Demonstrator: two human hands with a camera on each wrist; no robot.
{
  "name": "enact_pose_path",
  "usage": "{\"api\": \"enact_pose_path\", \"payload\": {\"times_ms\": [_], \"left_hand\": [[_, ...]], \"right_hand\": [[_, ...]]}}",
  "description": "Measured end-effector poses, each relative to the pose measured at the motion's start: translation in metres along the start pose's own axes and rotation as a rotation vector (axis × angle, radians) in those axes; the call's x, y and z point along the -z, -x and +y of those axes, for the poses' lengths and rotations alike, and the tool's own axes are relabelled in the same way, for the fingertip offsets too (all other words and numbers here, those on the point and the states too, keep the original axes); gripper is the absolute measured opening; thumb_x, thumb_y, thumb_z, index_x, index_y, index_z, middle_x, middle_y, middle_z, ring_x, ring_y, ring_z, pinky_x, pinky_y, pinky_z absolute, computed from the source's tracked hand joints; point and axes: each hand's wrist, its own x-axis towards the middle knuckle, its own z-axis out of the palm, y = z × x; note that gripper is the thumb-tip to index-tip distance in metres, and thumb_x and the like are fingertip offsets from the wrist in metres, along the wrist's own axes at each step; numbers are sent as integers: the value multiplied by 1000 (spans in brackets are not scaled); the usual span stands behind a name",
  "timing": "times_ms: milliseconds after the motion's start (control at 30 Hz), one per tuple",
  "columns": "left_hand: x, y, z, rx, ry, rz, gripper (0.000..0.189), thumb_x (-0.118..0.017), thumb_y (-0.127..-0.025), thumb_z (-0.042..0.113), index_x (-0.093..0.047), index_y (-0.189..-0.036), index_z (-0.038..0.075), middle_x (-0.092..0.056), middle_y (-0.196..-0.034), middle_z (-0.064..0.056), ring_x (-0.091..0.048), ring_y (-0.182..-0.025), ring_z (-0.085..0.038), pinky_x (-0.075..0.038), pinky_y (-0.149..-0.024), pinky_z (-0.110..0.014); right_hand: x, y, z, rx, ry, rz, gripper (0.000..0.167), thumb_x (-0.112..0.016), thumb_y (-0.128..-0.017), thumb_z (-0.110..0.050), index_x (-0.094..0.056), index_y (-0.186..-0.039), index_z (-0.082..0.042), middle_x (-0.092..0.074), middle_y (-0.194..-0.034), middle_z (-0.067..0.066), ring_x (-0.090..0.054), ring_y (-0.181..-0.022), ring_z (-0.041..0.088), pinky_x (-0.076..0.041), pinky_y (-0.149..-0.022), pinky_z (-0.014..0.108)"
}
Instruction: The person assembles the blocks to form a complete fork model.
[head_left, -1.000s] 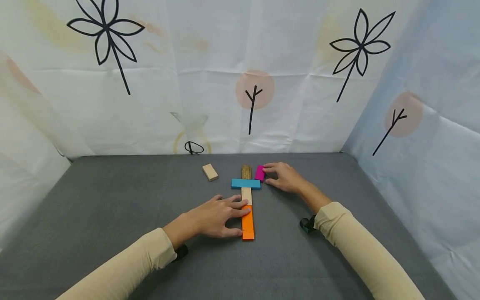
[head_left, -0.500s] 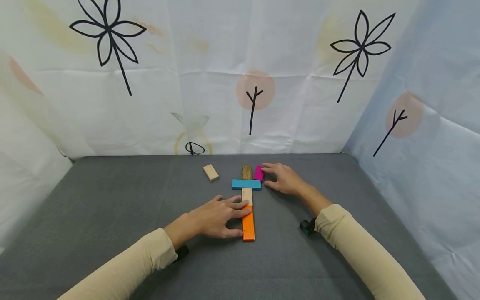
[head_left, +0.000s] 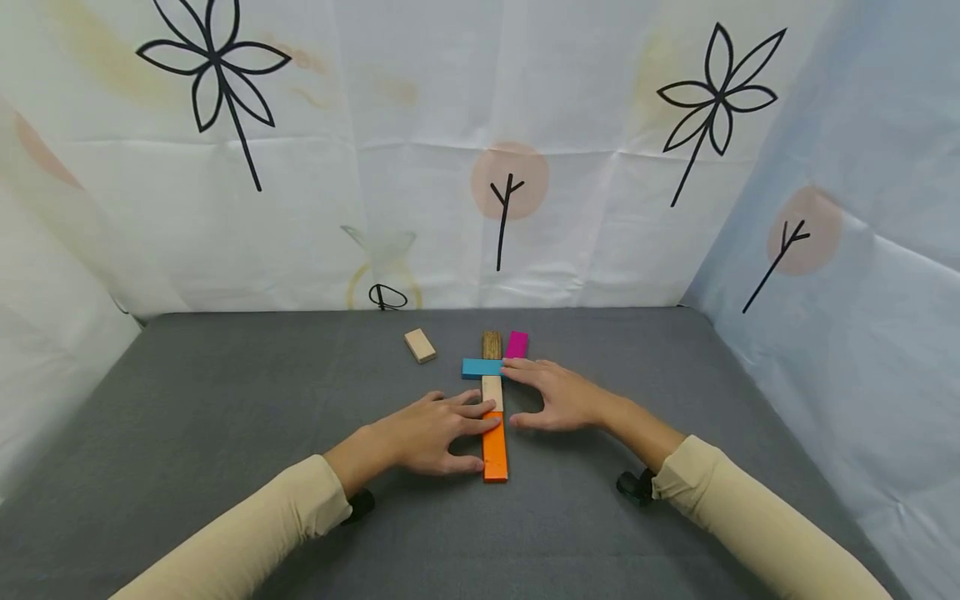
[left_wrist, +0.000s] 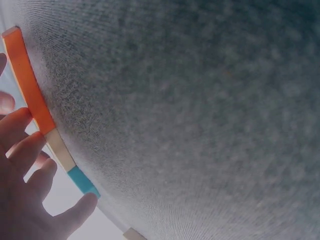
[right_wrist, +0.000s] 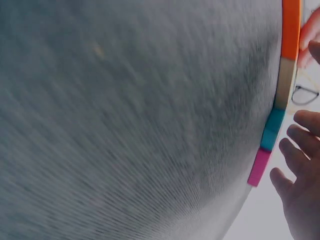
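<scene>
A row of flat wooden blocks runs away from me: an orange block [head_left: 495, 454], a pale wood block [head_left: 492, 390], a blue block [head_left: 478, 368] laid crosswise, and a brown block [head_left: 492, 344]. Beside the brown one lies a magenta block [head_left: 517, 343], its near end at the blue block. My left hand [head_left: 438, 433] has its fingers spread, with fingertips on the orange and pale blocks near their joint and the thumb at the orange block's left edge. My right hand [head_left: 562, 396] reaches with extended fingers over the blue block's right end, hiding it; its thumb points toward the row.
A loose pale wood block [head_left: 420, 345] lies at the back, left of the row. Grey cloth [head_left: 225, 417] covers the table. A white patterned curtain [head_left: 427, 167] stands along the back edge, with another at the right side.
My right hand has left the magenta block and come nearer, to the blue block's right end. The magenta block has shifted slightly left. My left hand stays in place.
</scene>
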Motion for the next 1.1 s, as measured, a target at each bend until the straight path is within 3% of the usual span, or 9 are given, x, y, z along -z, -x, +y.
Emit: {"api": "enact_pose_path", "payload": {"times_ms": [133, 433, 867, 967, 1100], "left_hand": [[0, 0, 0, -4, -1, 4, 63, -56, -97, 54, -46, -151, 23, -35, -159, 2, -26, -149, -24, -31, -108, -63], [-1, 1, -1, -16, -2, 0, 64, -56, -97, 53, -45, -152, 23, -35, -159, 2, -26, -149, -24, -31, -108, -63], [0, 3, -4, -16, 5, 23, 61, -55, -99, 51, -45, -151, 22, -35, -159, 0, -27, -148, -25, -31, -109, -61], [7, 4, -10, -8, 23, 62, 59, -56, -99, 48, -48, -150, 19, -38, -157, -3, -32, -146, -27, -33, -109, -61], [19, 6, -28, 48, 44, 113, 58, -57, -100, 44, -49, -149, 14, -42, -155, -9, -38, -143, -31, -35, -108, -59]], "right_hand": [[-5, 4, -8, -4, 1, -21, 83, -67, -90, -53, -40, -153, -8, -32, -160, 9, -33, -143, 40, -25, -113, 60], [-15, 4, -10, 23, 63, -21, 87, -66, -87, -61, -42, -152, -8, -32, -160, 10, -29, -148, 27, -17, -118, 57], [-16, 3, -16, -6, 71, -14, 87, -67, -85, -63, -44, -151, -11, -36, -159, 9, -31, -147, 29, -21, -114, 63], [-16, 1, -17, -13, 66, -18, 88, -68, -85, -64, -44, -152, -11, -35, -159, 9, -31, -147, 29, -21, -113, 64], [-14, 2, -17, -29, 69, -28, 89, -68, -84, -63, -44, -151, -11, -34, -159, 8, -30, -147, 28, -21, -113, 63]]}}
